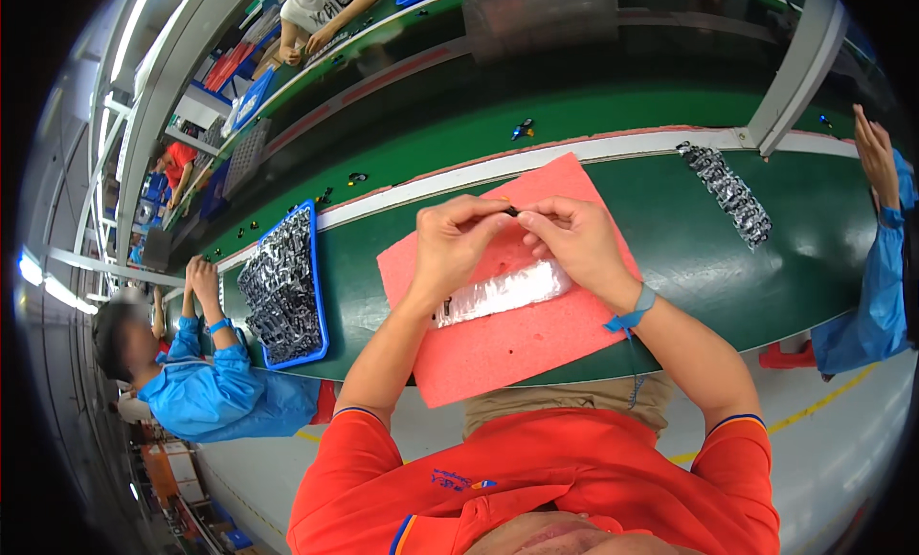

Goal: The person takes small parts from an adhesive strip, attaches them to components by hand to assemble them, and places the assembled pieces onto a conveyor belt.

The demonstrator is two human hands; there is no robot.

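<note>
My left hand and my right hand meet over a pink foam mat. Pinched between the fingertips of both is a small black part; its exact kind is too small to make out. Just below the hands, a long shiny clear plastic tray lies slantwise on the mat. A couple of small black pieces sit at its left end. Around my right wrist is a blue strap with a cord hanging from it.
At the left stands a blue tray heaped with black parts. A clear strip of black parts lies to the right. Beyond a white rail, small parts rest on a green belt. Co-workers in blue sleeves flank me; a metal post rises far right.
</note>
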